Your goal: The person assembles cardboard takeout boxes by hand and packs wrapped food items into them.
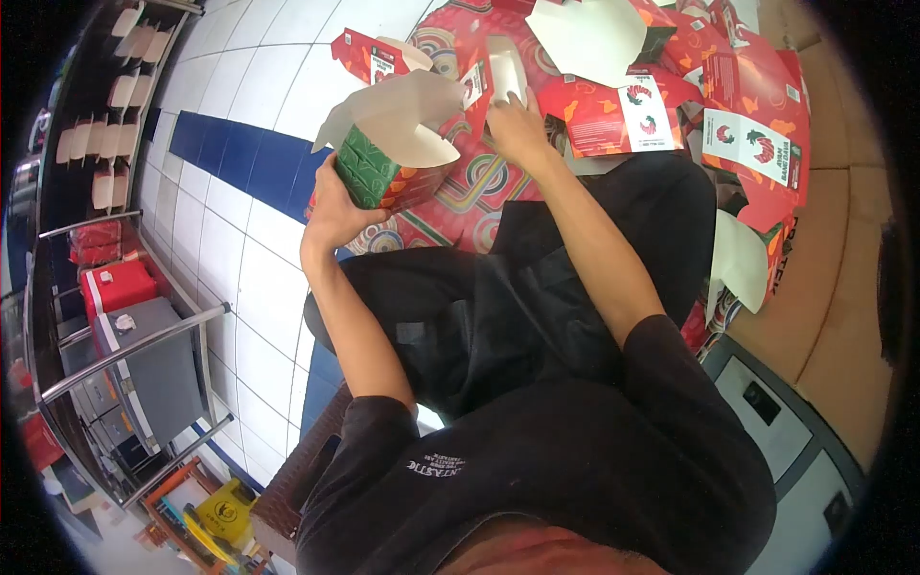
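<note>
My left hand (337, 206) grips a food box (369, 168) by its green printed side. The box has red on its adjoining side, and its pale top flaps stand open. My right hand (517, 129) has its fingers bent over the near end of a narrow red carton (505, 67) with a white inside. The thumb of that hand is hard to see. Just beyond the held box lies another red carton (356, 57). Right of my right hand are printed red cartons (613, 120) and a box with wide open pale flaps (589, 38).
A red patterned cloth (474, 196) lies under the cartons, before my black-clad legs. More red boxes (757, 144) are heaped at right against brown cardboard (824, 240). At left, a metal rack (134, 355) holds a grey case (158, 359) on the white tiled floor (240, 287).
</note>
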Demonstrator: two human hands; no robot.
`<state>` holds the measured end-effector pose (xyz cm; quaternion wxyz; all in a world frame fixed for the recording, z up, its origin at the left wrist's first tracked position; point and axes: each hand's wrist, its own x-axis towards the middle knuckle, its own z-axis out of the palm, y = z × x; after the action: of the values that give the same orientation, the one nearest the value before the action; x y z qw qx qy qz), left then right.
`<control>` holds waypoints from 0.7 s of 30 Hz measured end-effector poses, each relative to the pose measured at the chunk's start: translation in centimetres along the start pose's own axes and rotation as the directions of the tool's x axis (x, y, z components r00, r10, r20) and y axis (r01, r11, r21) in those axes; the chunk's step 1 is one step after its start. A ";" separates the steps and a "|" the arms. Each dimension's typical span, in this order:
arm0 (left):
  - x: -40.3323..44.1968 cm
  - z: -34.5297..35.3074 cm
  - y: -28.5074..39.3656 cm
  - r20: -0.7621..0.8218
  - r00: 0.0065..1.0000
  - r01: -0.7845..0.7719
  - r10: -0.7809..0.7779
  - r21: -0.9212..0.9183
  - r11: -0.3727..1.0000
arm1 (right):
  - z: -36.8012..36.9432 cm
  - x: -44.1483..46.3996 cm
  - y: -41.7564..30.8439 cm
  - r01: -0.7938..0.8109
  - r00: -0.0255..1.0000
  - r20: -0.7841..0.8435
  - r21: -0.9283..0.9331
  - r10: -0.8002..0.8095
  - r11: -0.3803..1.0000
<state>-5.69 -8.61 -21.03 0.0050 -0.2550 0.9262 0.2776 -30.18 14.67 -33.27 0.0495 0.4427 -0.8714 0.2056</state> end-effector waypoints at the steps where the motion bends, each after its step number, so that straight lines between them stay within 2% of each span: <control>1: 0.3 0.3 0.2 -0.021 0.998 -0.063 0.063 0.018 0.998 | 0.4 0.6 -0.3 -0.078 0.989 0.126 -0.015 0.079 0.997; 2: 0.4 0.6 0.5 -0.042 0.991 -0.126 0.128 0.037 0.991 | 0.6 1.0 -0.4 -0.151 0.956 0.248 -0.041 0.156 0.988; 6: 0.4 0.6 2.0 -0.050 0.998 -0.040 0.043 0.049 0.998 | -0.3 2.1 -0.1 -0.096 0.958 0.275 0.059 0.076 0.994; 8: 0.4 0.1 2.0 -0.094 0.995 -0.021 0.022 0.013 1.000 | -0.2 2.3 0.0 -0.011 0.996 -0.078 0.262 0.033 0.965; 9: 0.4 0.0 2.0 -0.133 0.991 -0.005 0.001 -0.029 1.000 | -1.0 2.6 -0.2 -0.010 0.996 -0.080 0.263 0.032 0.965; 11: 0.3 -0.2 2.4 -0.154 0.988 0.004 -0.006 -0.016 1.000 | -4.6 3.4 -0.9 0.202 0.908 -0.417 0.527 0.044 0.825; 12: 0.2 -0.2 2.6 -0.175 0.984 0.014 -0.014 -0.004 1.000 | -6.9 3.2 -1.4 0.201 0.910 -0.413 0.529 0.043 0.825; 14: 0.1 0.0 2.7 -0.169 0.985 0.020 -0.014 0.032 0.999 | -10.7 2.8 -2.6 -0.016 0.967 -0.113 0.866 0.227 0.500; 15: 0.2 0.1 2.8 -0.165 0.986 0.022 -0.010 0.070 0.997 | -10.9 3.3 -2.6 0.071 0.975 -0.140 0.931 0.171 0.357; 16: 0.3 0.2 2.8 -0.169 0.986 0.026 -0.015 0.067 0.997 | -11.2 3.1 -2.3 0.072 0.976 -0.138 0.931 0.166 0.357; 18: 0.5 0.3 3.2 -0.197 0.980 0.034 -0.026 0.038 0.999 | -12.5 2.5 -2.1 -0.134 0.985 0.104 0.962 0.137 0.239; 19: 0.6 0.4 3.5 -0.198 0.980 0.036 -0.027 0.039 0.999 | -12.7 2.4 -2.3 -0.134 0.985 0.104 0.962 0.135 0.237; 21: 0.7 0.6 4.2 -0.176 0.984 -0.001 0.009 0.048 0.999 | -12.7 2.0 -2.7 -0.185 0.982 0.187 0.980 -0.014 0.075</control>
<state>-8.31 -5.61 -19.52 -0.0714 -0.2760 0.9301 0.2317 -30.53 16.86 -20.30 -0.3401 0.3206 -0.5260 0.7106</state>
